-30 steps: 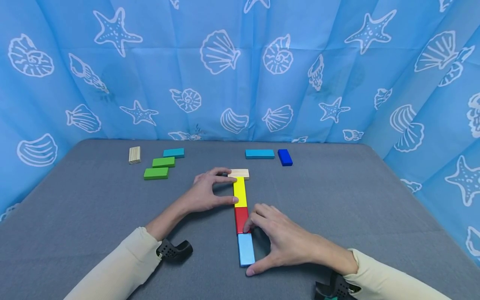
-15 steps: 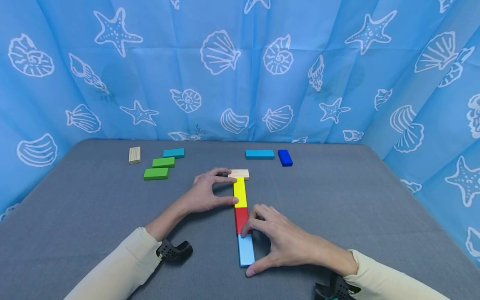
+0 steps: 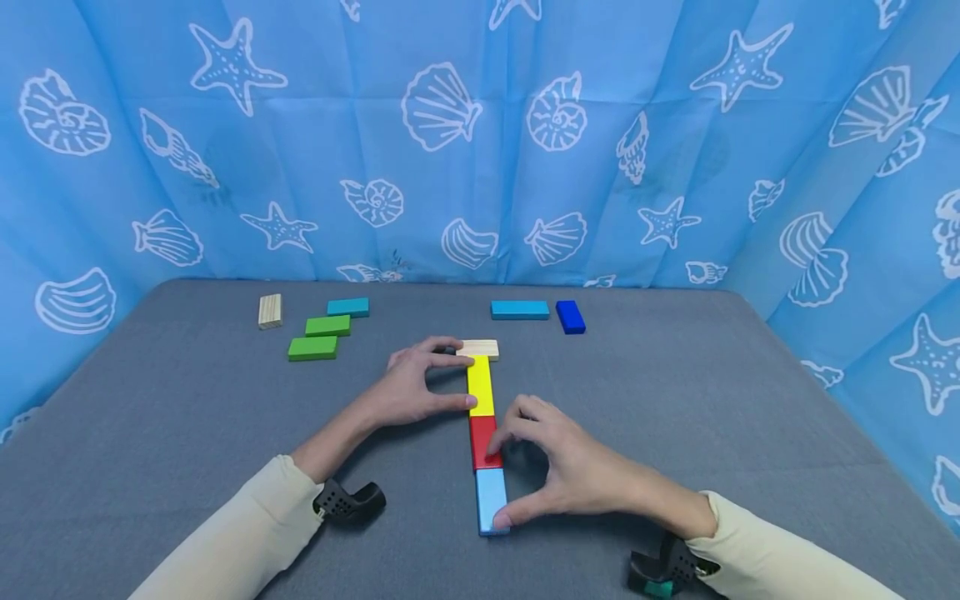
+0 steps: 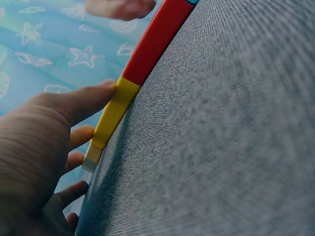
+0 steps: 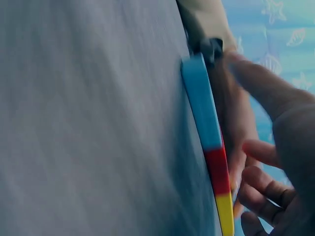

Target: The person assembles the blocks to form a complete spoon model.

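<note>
A row of blocks lies end to end on the table: a yellow block [image 3: 481,387], a red block [image 3: 483,442] and a light blue block [image 3: 492,498]. Across the far end sits a plain wooden block [image 3: 480,349], making a T shape. My left hand [image 3: 411,385] touches the yellow block with thumb and index fingertips, its fingers mostly extended. My right hand [image 3: 573,467] hovers over the near half of the row, index finger above the red block, thumb above the light blue one. In the right wrist view, the right thumb [image 5: 266,81] looks apart from the light blue block.
Two green blocks [image 3: 327,326], a teal block [image 3: 348,307] and another wooden block [image 3: 270,311] lie at the back left. A long blue block [image 3: 520,310] and a dark blue block [image 3: 571,317] lie at the back. A blue curtain [image 3: 480,167] hangs behind the grey table [image 3: 675,392].
My right hand has risen slightly and shifted away from me; its thumb moved from beyond the light blue block's near end to over it. The left hand stays at the yellow block.
</note>
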Motion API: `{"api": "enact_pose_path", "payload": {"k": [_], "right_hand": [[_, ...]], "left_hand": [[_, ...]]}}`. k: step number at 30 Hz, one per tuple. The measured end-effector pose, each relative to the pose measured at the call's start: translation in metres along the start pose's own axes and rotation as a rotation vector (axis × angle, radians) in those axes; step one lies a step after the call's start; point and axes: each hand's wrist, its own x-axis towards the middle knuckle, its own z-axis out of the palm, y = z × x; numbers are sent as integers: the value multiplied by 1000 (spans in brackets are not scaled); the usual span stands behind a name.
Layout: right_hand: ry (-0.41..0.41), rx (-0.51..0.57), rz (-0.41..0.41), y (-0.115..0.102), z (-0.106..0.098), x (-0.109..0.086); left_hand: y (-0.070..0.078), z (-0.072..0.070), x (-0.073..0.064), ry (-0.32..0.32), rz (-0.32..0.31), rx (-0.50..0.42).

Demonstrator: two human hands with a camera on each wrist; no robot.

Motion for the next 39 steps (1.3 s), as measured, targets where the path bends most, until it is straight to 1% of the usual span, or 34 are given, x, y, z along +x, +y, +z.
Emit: {"api": "enact_pose_path", "payload": {"k": [2,7,14,19,24,30,33,39], "right_hand": [[35,16,1,5,-5,3],[116,46,46,23,-21,11],[238,-9,90,47,-44,25],[303,-12,133,64,-58,41],[340,15,205,81,-69,56],[370,41,260,97,-80,72],[380,45,290,101,-82,81],[386,43,320,110,-81,96]], "left_hand": [[-1,0,0,1,-1,-2],[-1,0,0,-3,-8,-5],[0,1,1,-11,-21,-7],[0,1,1,-10,-32,-5],[0,0,1,-10,-36,1],[0,0,1,-15,-32,2],[-1,0,1,-18,-29,3],[-2,0,2,-21,-31,7]]}}
